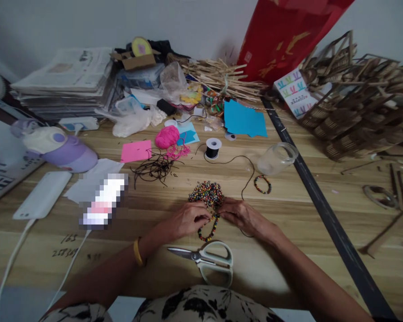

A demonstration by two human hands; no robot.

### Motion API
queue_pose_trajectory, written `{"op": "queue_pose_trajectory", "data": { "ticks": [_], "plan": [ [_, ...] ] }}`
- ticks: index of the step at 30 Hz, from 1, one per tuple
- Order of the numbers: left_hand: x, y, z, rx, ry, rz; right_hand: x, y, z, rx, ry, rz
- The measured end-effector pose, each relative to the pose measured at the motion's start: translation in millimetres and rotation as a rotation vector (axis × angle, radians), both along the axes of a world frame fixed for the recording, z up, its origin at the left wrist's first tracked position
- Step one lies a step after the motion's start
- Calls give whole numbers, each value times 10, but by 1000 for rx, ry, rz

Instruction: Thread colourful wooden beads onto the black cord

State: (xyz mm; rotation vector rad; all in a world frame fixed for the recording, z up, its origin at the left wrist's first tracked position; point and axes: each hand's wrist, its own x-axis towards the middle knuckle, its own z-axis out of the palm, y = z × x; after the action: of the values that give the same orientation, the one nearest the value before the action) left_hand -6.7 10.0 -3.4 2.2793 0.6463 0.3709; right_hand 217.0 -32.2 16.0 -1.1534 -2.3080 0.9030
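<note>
Between my two hands lies a string of colourful beads (207, 237), curved in a loop on the table. My left hand (190, 219) is closed, its thumb and finger pinched at the loop's left end. At the right end, the fingers of my right hand (242, 215) pinch the bead string too. Just beyond my fingertips is a heap of loose beads (205, 191). A black cord runs from the spool (213, 148) round to my right hand. Scissors (201, 259) with pale handles lie nearer my body. A finished-looking bead bracelet (262, 184) rests to the right.
A glass jar (277, 158) lies on its side near a dark strip (317, 199). Black cord scraps (154, 167), pink yarn (167, 136) and a blue sheet (244, 118) sit farther back. Phones and cables are at left; woven baskets (345, 120) crowd the right.
</note>
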Motion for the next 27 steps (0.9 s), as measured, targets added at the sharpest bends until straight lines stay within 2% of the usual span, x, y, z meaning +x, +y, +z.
{"op": "queue_pose_trajectory", "data": {
  "ticks": [7,27],
  "plan": [
    [-23,35,-70,28,1,-48,51,31,-99,-43,75,-21],
    [-31,14,30,44,56,-77,42,49,-82,-62,93,-35]
  ]
}}
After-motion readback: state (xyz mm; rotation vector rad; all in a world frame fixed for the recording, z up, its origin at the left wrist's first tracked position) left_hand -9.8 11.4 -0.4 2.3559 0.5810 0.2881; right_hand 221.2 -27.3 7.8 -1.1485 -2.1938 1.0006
